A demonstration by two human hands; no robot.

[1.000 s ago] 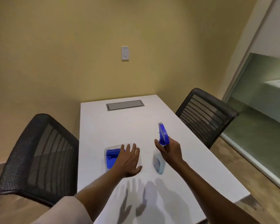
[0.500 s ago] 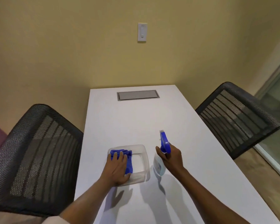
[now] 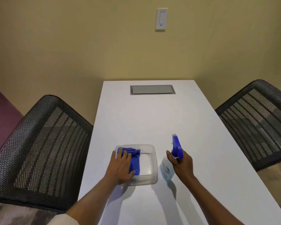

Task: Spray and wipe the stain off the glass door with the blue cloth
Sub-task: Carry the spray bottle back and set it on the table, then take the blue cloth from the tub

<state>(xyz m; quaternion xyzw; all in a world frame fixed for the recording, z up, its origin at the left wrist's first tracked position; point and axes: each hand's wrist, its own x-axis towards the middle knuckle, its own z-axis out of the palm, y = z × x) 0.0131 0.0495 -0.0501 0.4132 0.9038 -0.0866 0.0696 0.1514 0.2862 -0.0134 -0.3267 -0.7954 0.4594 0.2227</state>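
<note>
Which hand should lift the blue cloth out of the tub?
Left. The left hand already lies on the cloth inside the tub, while the right hand is wrapped around the spray bottle.

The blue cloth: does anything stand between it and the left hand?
No. The left hand lies flat on the cloth inside the clear tub, which has no lid. The right hand holds the spray bottle, beside the tub.
</note>
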